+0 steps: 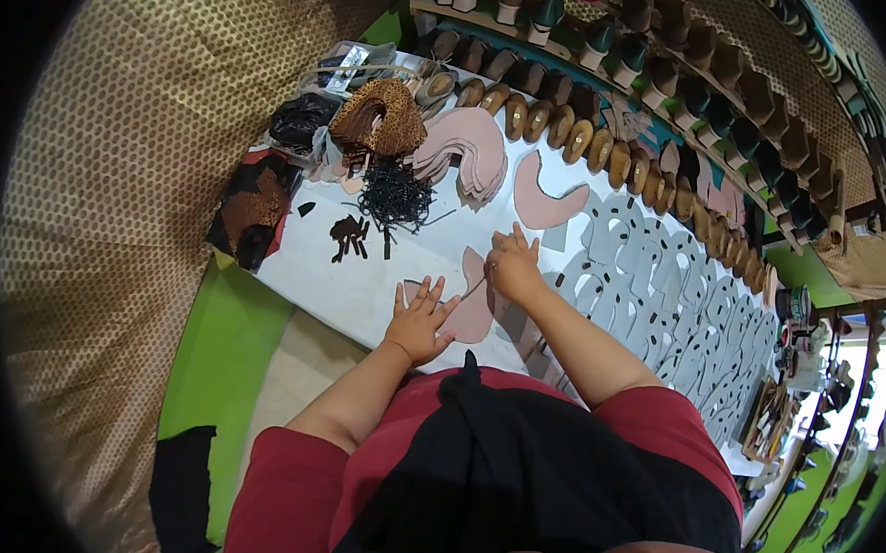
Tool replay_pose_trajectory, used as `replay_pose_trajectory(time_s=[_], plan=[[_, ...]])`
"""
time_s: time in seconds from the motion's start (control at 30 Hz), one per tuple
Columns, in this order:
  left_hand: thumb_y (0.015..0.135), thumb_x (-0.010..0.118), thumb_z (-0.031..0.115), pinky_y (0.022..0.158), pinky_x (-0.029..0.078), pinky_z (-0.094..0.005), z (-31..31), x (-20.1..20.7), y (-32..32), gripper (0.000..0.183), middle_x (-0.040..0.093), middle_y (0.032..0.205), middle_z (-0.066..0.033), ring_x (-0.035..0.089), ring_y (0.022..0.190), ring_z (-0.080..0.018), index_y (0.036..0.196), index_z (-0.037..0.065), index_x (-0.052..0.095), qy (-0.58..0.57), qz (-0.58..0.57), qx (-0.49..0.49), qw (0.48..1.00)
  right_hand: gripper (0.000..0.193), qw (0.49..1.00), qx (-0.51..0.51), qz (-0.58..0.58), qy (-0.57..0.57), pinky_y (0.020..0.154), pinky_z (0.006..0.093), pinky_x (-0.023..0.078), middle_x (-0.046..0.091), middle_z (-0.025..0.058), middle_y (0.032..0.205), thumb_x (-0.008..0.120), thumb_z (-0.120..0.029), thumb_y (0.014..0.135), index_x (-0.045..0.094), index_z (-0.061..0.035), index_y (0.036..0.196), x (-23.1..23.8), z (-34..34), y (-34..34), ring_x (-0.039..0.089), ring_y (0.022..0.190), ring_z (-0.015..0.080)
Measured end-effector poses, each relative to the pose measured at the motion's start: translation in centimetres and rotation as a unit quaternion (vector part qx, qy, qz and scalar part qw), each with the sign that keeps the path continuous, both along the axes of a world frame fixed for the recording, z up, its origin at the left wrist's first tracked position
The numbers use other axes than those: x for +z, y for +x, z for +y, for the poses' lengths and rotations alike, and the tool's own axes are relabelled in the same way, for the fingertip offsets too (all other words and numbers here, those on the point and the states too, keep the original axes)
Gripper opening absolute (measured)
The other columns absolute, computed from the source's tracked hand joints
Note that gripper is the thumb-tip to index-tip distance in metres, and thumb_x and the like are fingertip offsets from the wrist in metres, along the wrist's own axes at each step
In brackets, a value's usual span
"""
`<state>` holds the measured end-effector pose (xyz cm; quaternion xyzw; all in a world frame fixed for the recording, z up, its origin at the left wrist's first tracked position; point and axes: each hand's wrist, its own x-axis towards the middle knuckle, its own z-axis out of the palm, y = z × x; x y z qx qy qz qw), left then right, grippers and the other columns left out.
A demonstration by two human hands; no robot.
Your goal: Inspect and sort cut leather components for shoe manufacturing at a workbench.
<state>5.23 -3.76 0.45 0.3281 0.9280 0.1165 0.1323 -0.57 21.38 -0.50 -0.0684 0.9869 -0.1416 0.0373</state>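
A pink, curved shoe-upper piece lies on the white table in front of me. My left hand rests flat on its left part, fingers spread. At the piece's right arm is my right hand, its fingers slightly bent and apart, its thumb side against the edge. Whether it pinches anything is hard to see. Farther off lies another pink U-shaped piece. Left of that sits a stack of similar pink pieces.
A tangle of black strips and short dark pieces lie to the left, near leopard-print pieces. Grey cut pieces with dark tabs cover the table's right. Brown shoe soles or insoles line the far edge, below shelved heeled shoes.
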Motion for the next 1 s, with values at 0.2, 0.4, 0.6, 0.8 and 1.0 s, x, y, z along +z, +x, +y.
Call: replay_pose_trajectory(time_s=[0.2,0.4,0.6,0.8,1.0], plan=[[0.088,0.062,0.049,0.117,0.002,-0.0674,-0.2,0.1,0.0,0.071,0.018,0.167,-0.0122,0.014,0.154,-0.0328,0.153,0.028,0.041,0.002,-0.005,0.003,1.000,0.014,0.990,0.112,0.041,-0.080,0.109,0.0782,0.019,0.055,0.0036,0.140,0.077,-0.021,0.071,0.078,-0.0257,0.084,1.3,-1.3,3.8,0.029,0.147,0.0391],[0.088,0.061,0.051,0.118,0.002,-0.0666,0.0,0.4,-0.1,0.071,0.017,0.167,-0.0110,0.013,0.155,-0.0310,0.153,0.030,0.040,-0.012,-0.003,0.001,1.000,0.008,0.984,0.146,0.075,-0.070,0.111,0.0774,0.015,0.054,0.0028,0.143,0.074,-0.023,0.073,0.076,-0.0224,0.081,-0.1,-2.4,3.5,0.028,0.148,0.0367],[0.090,0.060,0.053,0.118,0.003,-0.0661,0.3,0.7,-0.1,0.070,0.017,0.168,-0.0099,0.012,0.155,-0.0296,0.153,0.031,0.040,-0.023,-0.005,0.002,1.000,0.009,0.976,0.182,0.118,-0.029,0.112,0.0747,0.013,0.052,0.0024,0.145,0.075,-0.026,0.074,0.077,-0.0217,0.081,-0.5,-2.4,3.1,0.027,0.149,0.0358],[0.087,0.063,0.051,0.117,0.003,-0.0674,-0.1,0.2,0.0,0.074,0.016,0.168,-0.0112,0.013,0.155,-0.0320,0.154,0.030,0.039,-0.008,-0.001,-0.001,1.000,0.012,0.988,0.113,0.038,-0.101,0.109,0.0795,0.013,0.048,0.0056,0.150,0.075,-0.023,0.073,0.075,-0.0136,0.080,-0.1,-3.1,3.1,0.022,0.150,0.0407],[0.088,0.061,0.052,0.117,0.003,-0.0677,0.1,0.2,-0.1,0.070,0.017,0.168,-0.0099,0.012,0.155,-0.0315,0.153,0.033,0.040,-0.008,0.004,-0.004,1.000,0.027,0.998,0.015,-0.006,-0.056,0.104,0.0843,0.011,0.040,0.0148,0.155,0.075,-0.022,0.076,0.070,-0.0092,0.099,1.3,-4.0,1.3,0.014,0.150,0.0487]])
